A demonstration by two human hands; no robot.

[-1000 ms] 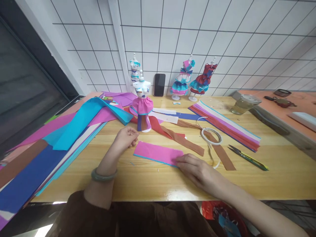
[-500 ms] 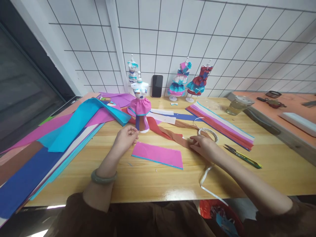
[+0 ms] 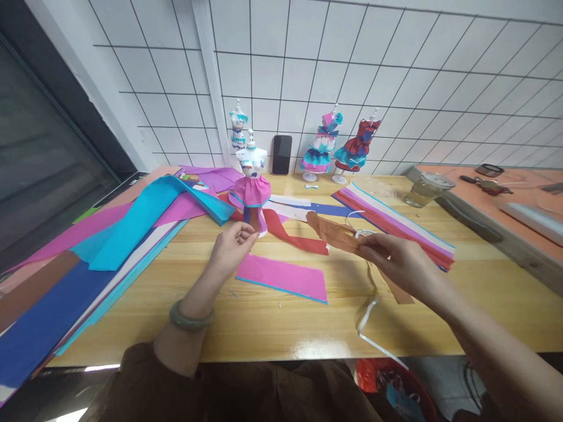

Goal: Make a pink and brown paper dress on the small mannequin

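Head view: right hand holding a brown crepe-like strip just off the table.
I see its fingers pinching the strip's right end, the rest slanting away toward the pink-skirted dress form. Near that form's base, the left hand has thumb and forefinger tips pressed together; I cannot tell whether anything thin sits between them. To do this well, I would keep the right pinch light, as the material looks soft enough to crease, and carry the strip clear of the tape roll, partly hidden just behind the fingertips, since it could snag there. I would also pass above the pink panel, flat between the hands, so as not to shift its blue edge.
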